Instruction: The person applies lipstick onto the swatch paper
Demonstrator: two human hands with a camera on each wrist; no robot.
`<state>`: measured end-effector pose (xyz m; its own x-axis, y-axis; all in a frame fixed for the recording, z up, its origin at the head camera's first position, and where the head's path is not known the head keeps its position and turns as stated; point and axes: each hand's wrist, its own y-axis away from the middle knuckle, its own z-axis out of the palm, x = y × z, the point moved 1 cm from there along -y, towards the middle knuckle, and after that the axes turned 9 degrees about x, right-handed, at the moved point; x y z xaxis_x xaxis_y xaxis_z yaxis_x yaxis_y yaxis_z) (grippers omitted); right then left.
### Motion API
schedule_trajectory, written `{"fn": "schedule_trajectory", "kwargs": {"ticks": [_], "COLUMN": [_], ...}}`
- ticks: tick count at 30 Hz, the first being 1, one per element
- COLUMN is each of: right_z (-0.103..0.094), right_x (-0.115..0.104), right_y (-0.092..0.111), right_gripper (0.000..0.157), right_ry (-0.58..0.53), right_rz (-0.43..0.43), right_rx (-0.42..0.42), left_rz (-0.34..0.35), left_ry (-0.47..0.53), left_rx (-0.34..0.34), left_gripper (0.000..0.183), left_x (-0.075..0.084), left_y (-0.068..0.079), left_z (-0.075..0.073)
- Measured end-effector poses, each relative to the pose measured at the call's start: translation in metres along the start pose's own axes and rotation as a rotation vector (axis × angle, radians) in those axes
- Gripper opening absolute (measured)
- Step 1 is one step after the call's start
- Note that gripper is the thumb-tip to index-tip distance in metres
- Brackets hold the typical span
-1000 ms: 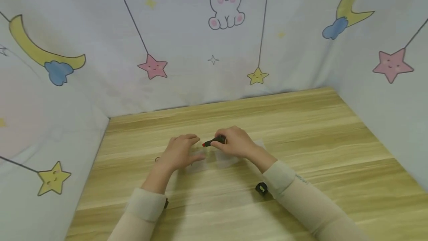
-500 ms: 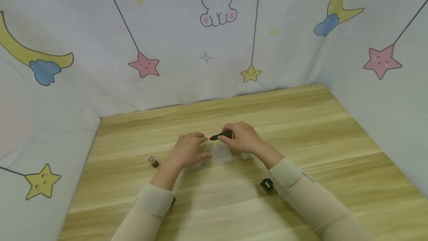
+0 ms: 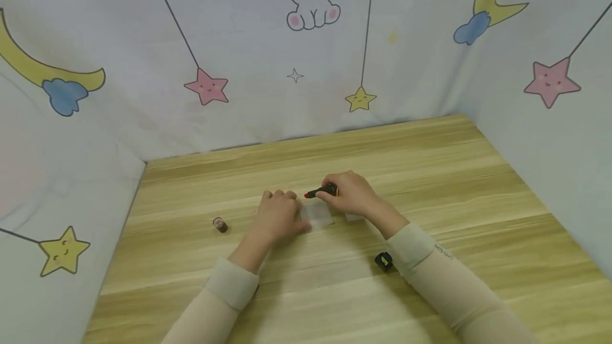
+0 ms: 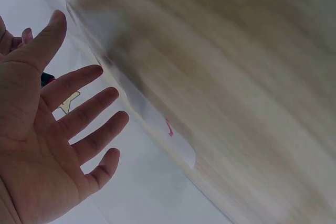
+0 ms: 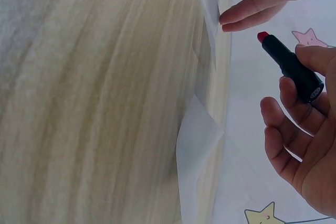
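My right hand [image 3: 351, 194] holds a black lipstick [image 3: 321, 191] with a red tip, pinched between thumb and fingers. In the right wrist view the lipstick [image 5: 290, 65] slants with its tip toward the other hand, above the table. My left hand [image 3: 278, 215] is beside a small white sheet of paper [image 3: 316, 215], fingers relaxed and spread in the left wrist view. Its fingertips lie close to the sheet; contact is unclear. Another white sheet [image 3: 354, 217] lies partly under my right hand. One sheet [image 4: 178, 148] in the left wrist view carries a red mark.
A small dark cylinder [image 3: 220, 224] stands left of my left hand. A black object with a yellow-green patch [image 3: 384, 260] sits near my right sleeve. Something dark shows beside my left cuff, mostly hidden. White printed cloth [image 3: 258, 115] surrounds the wooden table [image 3: 311, 301].
My left hand has shifted right, toward the middle sheet, baring the dark cylinder. The right hand has carried the lipstick right and slightly away. The head view has shifted too.
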<state>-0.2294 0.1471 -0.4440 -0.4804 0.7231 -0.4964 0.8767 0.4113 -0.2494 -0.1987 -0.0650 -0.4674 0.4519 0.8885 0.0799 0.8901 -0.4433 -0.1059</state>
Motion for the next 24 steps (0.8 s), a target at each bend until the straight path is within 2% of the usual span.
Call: {"fn": "schedule_trajectory", "kwargs": {"ticks": [5,10,24], "right_z": [0.004,0.009,0.014], "right_x": [0.001,0.002,0.001], "right_y": [0.001,0.001,-0.001], "right_gripper": [0.029,0.028,0.028], "right_ry": [0.008,0.031,0.063], "right_rz": [0.006,-0.010,-0.056], "right_rx": [-0.021,-0.035,-0.064], "left_rz": [0.005,0.008,0.017], "left_ry": [-0.027,-0.034,-0.022], "left_rx": [-0.020,-0.011,-0.010], "left_gripper": [0.056,0.053,0.053], "left_x": [0.001,0.001,-0.003], "left_y": [0.003,0.004,0.003], "left_z": [0.005,0.006,0.000]}}
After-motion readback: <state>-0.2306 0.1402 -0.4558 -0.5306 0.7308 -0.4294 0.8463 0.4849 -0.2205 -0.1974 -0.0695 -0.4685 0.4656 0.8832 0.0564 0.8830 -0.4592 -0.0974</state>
